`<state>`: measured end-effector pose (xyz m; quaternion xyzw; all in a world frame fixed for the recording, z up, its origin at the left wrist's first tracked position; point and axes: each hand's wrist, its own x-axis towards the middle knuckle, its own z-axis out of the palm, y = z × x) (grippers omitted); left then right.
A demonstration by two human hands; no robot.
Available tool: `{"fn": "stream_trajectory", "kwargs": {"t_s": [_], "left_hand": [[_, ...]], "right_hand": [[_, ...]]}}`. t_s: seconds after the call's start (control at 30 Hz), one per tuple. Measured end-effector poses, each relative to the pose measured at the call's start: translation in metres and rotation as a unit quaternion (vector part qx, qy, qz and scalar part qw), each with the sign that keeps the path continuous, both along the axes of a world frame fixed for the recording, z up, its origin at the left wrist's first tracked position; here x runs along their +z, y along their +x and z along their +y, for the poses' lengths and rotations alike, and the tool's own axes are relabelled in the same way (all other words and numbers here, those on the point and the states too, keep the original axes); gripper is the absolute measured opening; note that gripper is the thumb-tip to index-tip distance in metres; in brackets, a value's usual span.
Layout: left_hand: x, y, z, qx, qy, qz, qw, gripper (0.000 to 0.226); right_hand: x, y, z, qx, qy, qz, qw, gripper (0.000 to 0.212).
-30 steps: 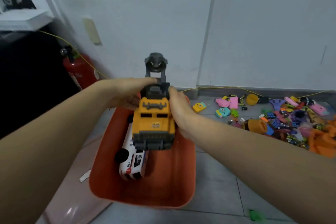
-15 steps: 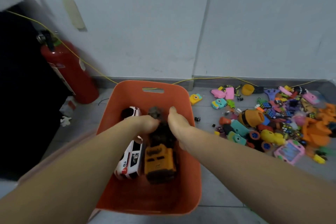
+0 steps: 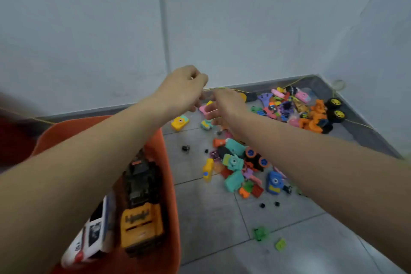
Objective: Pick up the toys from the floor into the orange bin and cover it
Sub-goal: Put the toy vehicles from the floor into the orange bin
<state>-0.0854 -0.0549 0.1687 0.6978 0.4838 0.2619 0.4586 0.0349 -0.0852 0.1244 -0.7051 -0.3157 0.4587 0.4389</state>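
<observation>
Two bare arms are reaching out over a grey tiled floor (image 3: 206,213) toward a heap of small plastic toys (image 3: 275,131) lying at the right, against the far wall. The left hand (image 3: 182,89) is hanging loosely curled, holding nothing; the right hand (image 3: 224,107) is hovering with fingers spread apart, empty, just above the pile. At near left, the orange bin (image 3: 172,184) is sitting uncovered, holding a yellow truck (image 3: 141,224) and a white car (image 3: 91,240) side by side.
</observation>
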Motion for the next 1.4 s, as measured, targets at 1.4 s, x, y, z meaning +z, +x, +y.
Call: {"fn": "stream_trajectory", "kwargs": {"t_s": [1.4], "left_hand": [[-0.040, 0.146, 0.004, -0.038, -0.208, 0.003, 0.977, 0.057]], "right_hand": [[0.011, 0.216, -0.038, -0.187, 0.211, -0.251, 0.926, 0.042]]}}
